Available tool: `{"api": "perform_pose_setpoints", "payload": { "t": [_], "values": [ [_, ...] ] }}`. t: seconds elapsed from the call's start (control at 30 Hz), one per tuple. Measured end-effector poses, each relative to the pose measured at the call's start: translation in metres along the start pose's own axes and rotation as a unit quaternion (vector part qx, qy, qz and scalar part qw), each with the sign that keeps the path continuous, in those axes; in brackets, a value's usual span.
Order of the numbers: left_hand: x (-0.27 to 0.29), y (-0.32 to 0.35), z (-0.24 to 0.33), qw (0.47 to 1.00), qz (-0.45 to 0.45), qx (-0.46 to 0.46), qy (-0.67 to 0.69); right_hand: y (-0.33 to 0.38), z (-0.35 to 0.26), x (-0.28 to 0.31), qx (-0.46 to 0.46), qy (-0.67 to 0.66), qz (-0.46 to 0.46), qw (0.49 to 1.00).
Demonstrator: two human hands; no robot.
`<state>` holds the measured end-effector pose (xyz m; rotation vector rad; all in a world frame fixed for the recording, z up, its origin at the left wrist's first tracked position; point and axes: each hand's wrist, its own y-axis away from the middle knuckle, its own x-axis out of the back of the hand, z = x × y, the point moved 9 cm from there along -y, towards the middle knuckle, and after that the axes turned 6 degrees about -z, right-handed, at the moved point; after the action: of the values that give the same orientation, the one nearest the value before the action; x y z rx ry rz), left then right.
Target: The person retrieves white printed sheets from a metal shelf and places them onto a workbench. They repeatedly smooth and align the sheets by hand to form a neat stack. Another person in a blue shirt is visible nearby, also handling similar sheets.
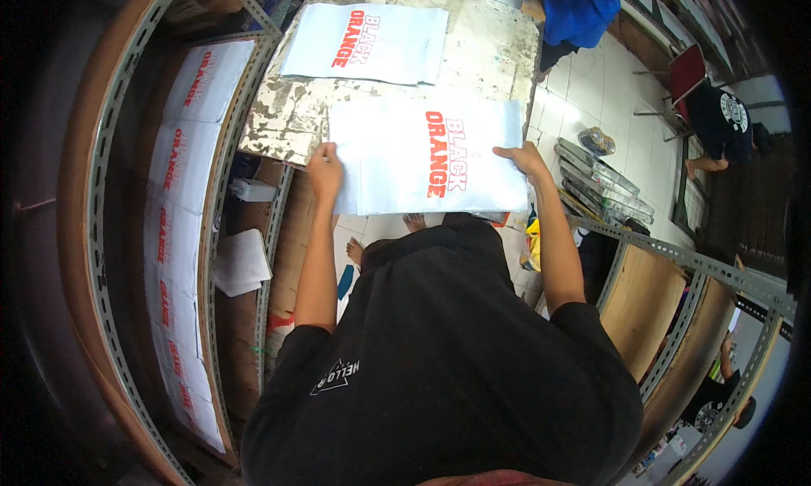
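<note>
— Our left hand (324, 170) and right hand (524, 158) each pinch a side edge of the white printed bag (427, 157), at the worn tabletop's (287, 114) near edge.
— Overhanging there, we judge it could slide off.

Shirt: black, short-sleeved, loose; sleeves end above the elbows, well below both hands.
Marking: small white triangular emblem with lettering on the shirt's left side, below the left hand (324, 172).
Forearms: bare from sleeve hem to wrist; no watch or bands visible.
Hands: left and right hand (525, 159) bare, no gloves.
Feet: bare toes visible between the forearms.
</note>
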<state>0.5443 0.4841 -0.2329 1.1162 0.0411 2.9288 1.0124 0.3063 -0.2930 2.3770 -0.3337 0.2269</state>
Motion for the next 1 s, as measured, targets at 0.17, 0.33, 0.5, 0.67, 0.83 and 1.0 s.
{"api": "perform_pose_setpoints", "payload": {
  "t": [0.17, 0.33, 0.5, 0.67, 0.83, 1.0],
  "values": [
    [0.119, -0.034, -0.001, 0.983, 0.098, -0.074, -0.139, 0.015, -0.017, -0.005, 0.004, -0.007, -0.007, 1.000],
    [0.210, -0.017, 0.178, 0.963, 0.029, -0.202, -0.174, 0.014, -0.020, -0.005, 0.008, -0.001, -0.018, 1.000],
    [0.181, 0.045, 0.344, 0.921, -0.074, -0.375, -0.074, 0.010, -0.014, -0.002, 0.000, 0.002, -0.014, 1.000],
    [0.150, 0.095, 0.427, 0.841, -0.205, -0.485, 0.121, 0.020, -0.026, -0.004, 0.000, 0.015, 0.003, 1.000],
    [0.163, 0.065, 0.402, 0.879, -0.159, -0.367, 0.262, 0.012, -0.016, 0.000, 0.012, 0.038, -0.014, 0.999],
    [0.136, 0.018, 0.288, 0.934, -0.109, -0.216, 0.262, 0.021, -0.021, -0.009, 0.022, -0.057, -0.044, 0.997]
  ]
}}
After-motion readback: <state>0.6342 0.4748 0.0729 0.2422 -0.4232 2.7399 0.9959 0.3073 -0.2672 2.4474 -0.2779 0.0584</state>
